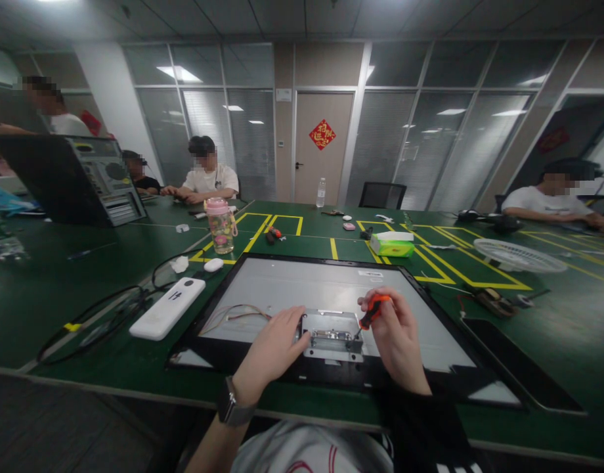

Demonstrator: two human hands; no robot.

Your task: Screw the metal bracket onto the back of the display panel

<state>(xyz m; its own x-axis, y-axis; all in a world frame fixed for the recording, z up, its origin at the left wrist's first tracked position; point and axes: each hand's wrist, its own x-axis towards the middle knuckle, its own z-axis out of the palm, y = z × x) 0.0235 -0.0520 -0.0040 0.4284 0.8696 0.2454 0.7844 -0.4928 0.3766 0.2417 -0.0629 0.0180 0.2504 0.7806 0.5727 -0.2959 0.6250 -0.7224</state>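
A large flat display panel (306, 279), grey-backed with a black frame, lies in front of me. On its near middle part sits a silver metal bracket (334, 353) with a small circuit board in it. My left hand (275, 345) grips the bracket's left edge, thumb at the front and fingers over the top. In my right hand (398, 335) is an orange-and-black screwdriver (373, 311), tilted with its tip down at the bracket's right end. Whether a screw sits under the tip is too small to tell. Thin cables (236, 312) lie on the panel's left side.
Left of the panel are a white power bank (167, 309), black cables (100, 322) and a pink-lidded bottle (220, 226). A tissue pack (391, 245) stands behind it. A black flat panel (521, 364) and a white fan grille (518, 255) lie right. Several people sit around the green table (85, 263).
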